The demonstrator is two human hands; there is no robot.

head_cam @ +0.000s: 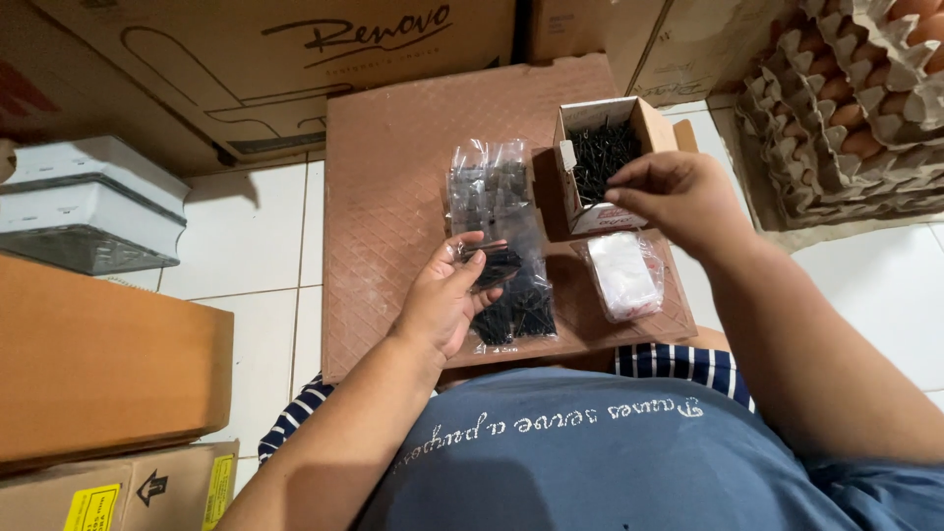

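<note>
A: What does the left hand (447, 295) have?

B: A small clear bag (495, 265), mouth turned up toward the right. The fingers curl round it and the thumb presses on top, so it is pinched, not cradled. Dark screws already show inside it.

A: And the right hand (678, 192)?

B: It hangs over the near edge of the small white carton (602, 157), which sits at the far right of the board and is full of black screws (600, 155). The fingertips are drawn together and point down into the carton. Whether they actually grip any screws I cannot tell (the fingers hide their own tips).

A: Why the carton there?

B: My guess is reach: it stands open-topped just beside the right hand, while the bag is held near it at the middle of the board.

A: What else lies on the board?

B: The brown quilted cardboard sheet (393, 197) rests on the white tiled floor (246, 236) as a work surface. Filled bags of screws (516, 313) lie just right of the left hand, a stack of empty clear bags (487, 187) farther off, and a packet of white pieces (624, 275) near the right. Egg trays (846, 108) stand at the far right, well apart.
</note>
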